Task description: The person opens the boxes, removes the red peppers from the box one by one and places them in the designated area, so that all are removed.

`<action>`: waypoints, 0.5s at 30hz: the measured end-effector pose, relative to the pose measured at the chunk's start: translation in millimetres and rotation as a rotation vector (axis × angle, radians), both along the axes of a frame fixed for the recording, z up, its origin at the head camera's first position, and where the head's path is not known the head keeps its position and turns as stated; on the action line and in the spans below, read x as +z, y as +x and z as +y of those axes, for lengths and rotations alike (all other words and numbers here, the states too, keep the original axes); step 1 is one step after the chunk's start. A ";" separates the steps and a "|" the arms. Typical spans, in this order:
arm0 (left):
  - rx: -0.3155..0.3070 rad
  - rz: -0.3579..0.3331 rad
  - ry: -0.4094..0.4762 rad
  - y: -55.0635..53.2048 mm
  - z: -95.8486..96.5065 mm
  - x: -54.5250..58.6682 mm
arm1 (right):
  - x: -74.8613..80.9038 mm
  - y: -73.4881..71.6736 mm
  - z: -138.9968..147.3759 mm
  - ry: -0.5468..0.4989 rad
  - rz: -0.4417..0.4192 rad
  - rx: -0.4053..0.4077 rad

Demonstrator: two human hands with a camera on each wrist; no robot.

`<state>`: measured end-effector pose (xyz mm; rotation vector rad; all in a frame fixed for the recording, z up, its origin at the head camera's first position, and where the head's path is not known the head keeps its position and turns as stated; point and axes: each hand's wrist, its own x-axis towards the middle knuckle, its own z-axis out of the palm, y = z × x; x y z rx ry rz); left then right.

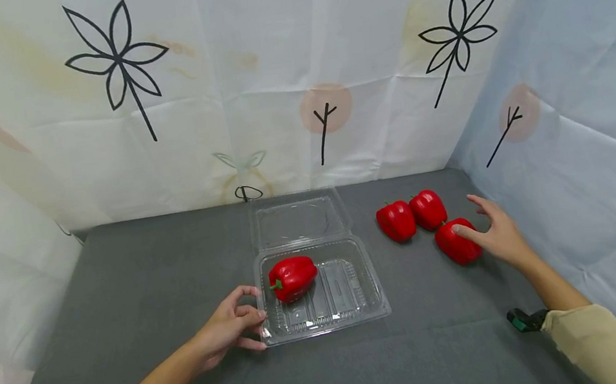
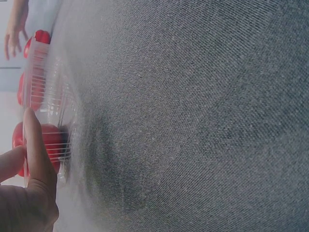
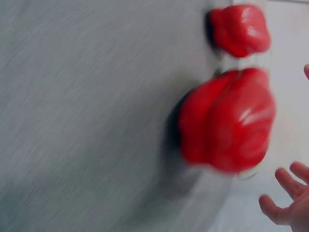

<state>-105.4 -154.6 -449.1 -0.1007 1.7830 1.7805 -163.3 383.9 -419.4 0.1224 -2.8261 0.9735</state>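
Note:
A clear plastic clamshell container (image 1: 350,287) lies with its lid (image 1: 300,219) folded back. In its left half a red bell pepper (image 1: 296,276) rests on its side, green stem to the left. My left hand (image 1: 226,326) holds the container's left rim near the front corner; its finger and thumb show against the wall in the left wrist view. On the right, my right hand (image 1: 495,235) hovers with spread fingers beside the nearest loose bell pepper (image 1: 457,242). In the right wrist view, fingertips (image 3: 285,203) stand apart from that bell pepper (image 3: 227,123).
Two more red bell peppers (image 1: 396,221) (image 1: 428,209) sit side by side behind the nearest one. A grey cloth (image 1: 165,262) covers the table. Patterned white fabric (image 1: 267,61) walls the back and both sides.

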 end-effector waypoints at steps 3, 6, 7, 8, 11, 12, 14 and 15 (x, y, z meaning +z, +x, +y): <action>0.002 -0.006 -0.003 -0.4 -0.1 0.3 | 9.2 -7.1 -16.4 -0.016 0.034 0.017; 0.003 -0.006 -0.001 -0.6 0.0 0.2 | 13.0 -13.8 -36.1 -0.034 0.059 0.061; 0.002 -0.006 0.001 -0.6 0.0 0.2 | 12.5 -16.0 -43.7 -0.037 0.064 0.085; 0.001 -0.005 0.000 -0.6 -0.1 0.4 | 11.6 -18.0 -51.5 -0.041 0.063 0.109; 0.001 -0.006 -0.005 -0.2 -0.3 1.1 | 7.7 -23.2 -75.8 -0.057 0.052 0.192; 0.000 -0.006 -0.006 0.0 -0.4 1.3 | 5.8 -25.2 -83.9 -0.059 0.050 0.223; -0.001 -0.006 -0.006 0.0 -0.9 1.5 | 4.8 -27.8 -100.9 -0.062 0.034 0.286; -0.002 -0.007 -0.005 0.0 -1.1 1.5 | 4.8 -29.2 -109.5 -0.060 0.027 0.320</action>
